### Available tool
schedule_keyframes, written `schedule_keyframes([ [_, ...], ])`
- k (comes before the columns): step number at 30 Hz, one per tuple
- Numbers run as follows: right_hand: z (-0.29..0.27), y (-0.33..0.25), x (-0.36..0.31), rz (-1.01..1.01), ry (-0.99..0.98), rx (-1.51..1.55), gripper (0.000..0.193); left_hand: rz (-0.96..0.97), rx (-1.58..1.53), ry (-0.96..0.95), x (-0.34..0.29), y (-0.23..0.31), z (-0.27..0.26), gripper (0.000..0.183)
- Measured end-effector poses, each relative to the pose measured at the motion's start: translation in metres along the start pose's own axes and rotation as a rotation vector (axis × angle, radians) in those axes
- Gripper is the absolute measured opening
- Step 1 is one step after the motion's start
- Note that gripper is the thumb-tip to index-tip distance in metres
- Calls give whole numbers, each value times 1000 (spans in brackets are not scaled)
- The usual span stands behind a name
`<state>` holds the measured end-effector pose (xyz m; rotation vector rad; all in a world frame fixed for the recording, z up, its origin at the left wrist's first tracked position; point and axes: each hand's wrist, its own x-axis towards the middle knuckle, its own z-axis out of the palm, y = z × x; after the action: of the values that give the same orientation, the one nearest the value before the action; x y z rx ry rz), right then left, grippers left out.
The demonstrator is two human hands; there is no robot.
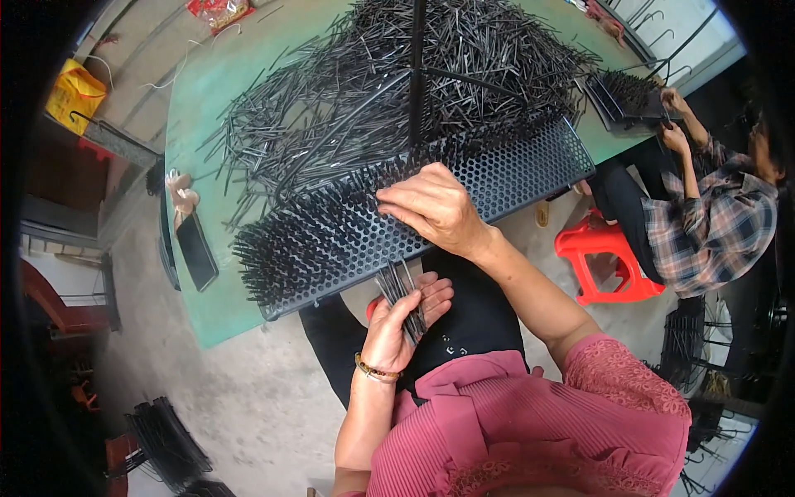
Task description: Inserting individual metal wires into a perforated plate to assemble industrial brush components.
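My left hand (399, 325) is closed round a bundle of thin dark rods (399, 296), low in front of the tray's near edge. My right hand (435, 207) is above the perforated black tray (513, 178), its thumb and fingers pinched together by the standing rods. Whatever those fingertips hold is too small to make out. Rows of upright black rods (310, 236) fill the left part and the far side of the tray, while bare round holes show along its near side and right end. A large heap of loose dark rods (489, 58) lies just beyond.
A green table (219, 311) carries the heap, a dark phone (196, 251) and a black upright post (416, 91). At right, another person (712, 215) works at a smaller rod-filled tray (625, 95), near a red stool (609, 265). Black racks (166, 443) stand at lower left.
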<state>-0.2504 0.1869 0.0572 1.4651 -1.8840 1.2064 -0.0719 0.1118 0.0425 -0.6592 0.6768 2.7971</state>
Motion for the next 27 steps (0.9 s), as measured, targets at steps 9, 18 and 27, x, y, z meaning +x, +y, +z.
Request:
schedule_keyframes([
  [9, -5, -6, -5, 82, -20, -114, 21, 35, 56, -15, -1, 0, -3, 38],
  [18, -4, -2, -8, 73, -143, -121, 24, 25, 59, -30, -1, -2, -7, 39],
  [27, -9, -6, 14, -2, -181, -34, 23, -8, 120, -48, -4, 4, -2, 36],
])
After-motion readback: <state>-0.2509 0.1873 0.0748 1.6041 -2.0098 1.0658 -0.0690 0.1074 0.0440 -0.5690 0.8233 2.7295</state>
